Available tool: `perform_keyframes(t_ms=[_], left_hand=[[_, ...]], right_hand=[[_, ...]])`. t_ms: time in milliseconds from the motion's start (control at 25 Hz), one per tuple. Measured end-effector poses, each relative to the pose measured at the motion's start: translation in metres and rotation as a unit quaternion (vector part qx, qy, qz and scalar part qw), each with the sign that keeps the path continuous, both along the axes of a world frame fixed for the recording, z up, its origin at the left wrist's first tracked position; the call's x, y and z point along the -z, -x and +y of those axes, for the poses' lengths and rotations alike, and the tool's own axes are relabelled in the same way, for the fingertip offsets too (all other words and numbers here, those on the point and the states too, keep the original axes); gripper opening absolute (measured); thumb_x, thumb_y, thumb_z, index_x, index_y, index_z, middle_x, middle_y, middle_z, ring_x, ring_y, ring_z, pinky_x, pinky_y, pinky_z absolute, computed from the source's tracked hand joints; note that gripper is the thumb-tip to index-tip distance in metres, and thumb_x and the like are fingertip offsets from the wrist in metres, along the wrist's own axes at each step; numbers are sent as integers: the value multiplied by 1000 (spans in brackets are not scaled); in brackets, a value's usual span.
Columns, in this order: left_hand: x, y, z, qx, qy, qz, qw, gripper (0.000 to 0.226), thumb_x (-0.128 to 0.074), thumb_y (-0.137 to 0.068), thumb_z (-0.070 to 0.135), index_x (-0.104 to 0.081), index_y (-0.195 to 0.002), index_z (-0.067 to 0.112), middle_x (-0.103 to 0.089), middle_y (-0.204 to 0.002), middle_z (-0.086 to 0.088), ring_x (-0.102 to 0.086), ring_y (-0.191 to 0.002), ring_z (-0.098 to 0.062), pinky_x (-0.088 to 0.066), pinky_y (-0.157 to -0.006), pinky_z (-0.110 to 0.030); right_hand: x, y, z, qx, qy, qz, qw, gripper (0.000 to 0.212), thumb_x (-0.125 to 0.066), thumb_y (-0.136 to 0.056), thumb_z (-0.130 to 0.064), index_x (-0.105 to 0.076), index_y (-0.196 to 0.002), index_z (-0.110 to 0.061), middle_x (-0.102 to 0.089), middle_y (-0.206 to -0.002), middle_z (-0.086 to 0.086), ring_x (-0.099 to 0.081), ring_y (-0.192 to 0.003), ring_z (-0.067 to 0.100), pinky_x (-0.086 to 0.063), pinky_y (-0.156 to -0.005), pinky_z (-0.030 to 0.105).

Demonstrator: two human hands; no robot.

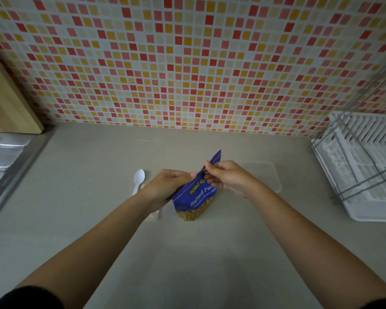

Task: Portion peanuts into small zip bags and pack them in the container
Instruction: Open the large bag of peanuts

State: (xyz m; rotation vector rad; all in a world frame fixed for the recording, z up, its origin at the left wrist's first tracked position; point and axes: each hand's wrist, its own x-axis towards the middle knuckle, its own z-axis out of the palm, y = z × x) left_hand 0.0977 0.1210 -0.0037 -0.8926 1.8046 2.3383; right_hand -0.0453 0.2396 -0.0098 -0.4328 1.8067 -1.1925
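Two grips matter at frame centre: left hand [167,184] clasps the blue foil salted-peanut packet [195,197] upright, right hand [227,178] pinches its top, best torn slowly and level.

Only one view is given: a wide-angle camera is worn on the head and is pointed forward and down. The countertop [198,253] is seen from close above, and the tiled wall [187,63] is faced beyond it.

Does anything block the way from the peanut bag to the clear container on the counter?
Nothing visible does. The blue foil peanut bag is gripped near its top by the left hand and right hand; the clear flat plastic container lies just behind the right hand.
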Motion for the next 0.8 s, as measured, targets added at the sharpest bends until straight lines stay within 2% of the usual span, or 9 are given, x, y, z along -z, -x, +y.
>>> perform_keyframes(t_ms=[160, 320, 400, 440, 520, 640, 720, 800], left_hand=[[5, 8, 0, -5, -4, -21, 1000, 26, -65, -84, 30, -70, -96, 8, -75, -92, -11, -71, -77, -20, -57, -75, -32], [1, 21, 0, -12, 19, -39, 999, 31, -68, -83, 28, -67, -99, 1, -73, -89, -12, -70, -73, -21, -56, -74, -34], [0, 25, -2, 9, 70, -44, 997, 26, -65, -86, 24, -67, -96, 1, -71, -90, -15, -68, -77, -22, -55, -78, -36], [0, 26, -4, 24, 127, -43, 991, 21, -63, -87, 23, -66, -92, 2, -70, -89, -14, -67, -78, -22, -55, -76, -34], [-3, 27, -8, 41, 274, -53, 959, 16, -60, -89, 22, -65, -86, 7, -68, -85, -9, -64, -75, -17, -52, -68, -29], [-7, 29, -7, 66, 459, -45, 885, 17, -57, -89, 18, -68, -89, 4, -69, -89, -5, -55, -73, -10, -41, -63, -20], [-7, 29, -6, 78, 517, -47, 851, 18, -56, -88, 15, -69, -90, 3, -70, -91, -7, -54, -76, -13, -38, -67, -21], [-5, 28, -11, 67, 554, -73, 827, 19, -55, -87, 14, -69, -91, 3, -71, -95, -10, -60, -84, -22, -40, -70, -25]], right_hand=[[0, 0, 1, -5, 18, -27, 999, 18, -53, -93, -26, -62, -81, -15, -63, -76, -1, -58, -66, 3, -49, -57, 11], [3, -1, 3, -34, 25, 22, 999, 18, -53, -94, -27, -61, -78, -21, -63, -77, -4, -55, -65, 2, -46, -63, 14], [2, -4, 5, -43, 18, 56, 997, 21, -51, -94, -28, -59, -76, -22, -63, -76, -5, -56, -59, -2, -44, -57, 11], [1, -5, 6, -43, 17, 72, 996, 22, -51, -94, -28, -59, -74, -22, -63, -75, -6, -58, -57, -3, -44, -55, 10], [0, -8, 4, -31, 15, 109, 993, 24, -55, -92, -28, -58, -69, -22, -64, -70, -6, -60, -58, 0, -46, -56, 13], [2, -16, 0, -19, -7, 204, 979, 32, -58, -89, -25, -54, -57, -21, -61, -58, -5, -57, -58, 7, -46, -63, 22], [0, -20, -1, -15, -19, 241, 970, 35, -58, -87, -21, -52, -52, -21, -59, -54, -6, -53, -55, 7, -43, -63, 24], [-2, -22, 2, -19, -27, 271, 962, 34, -57, -82, -15, -51, -50, -19, -57, -50, -7, -51, -53, 6, -41, -60, 24]])
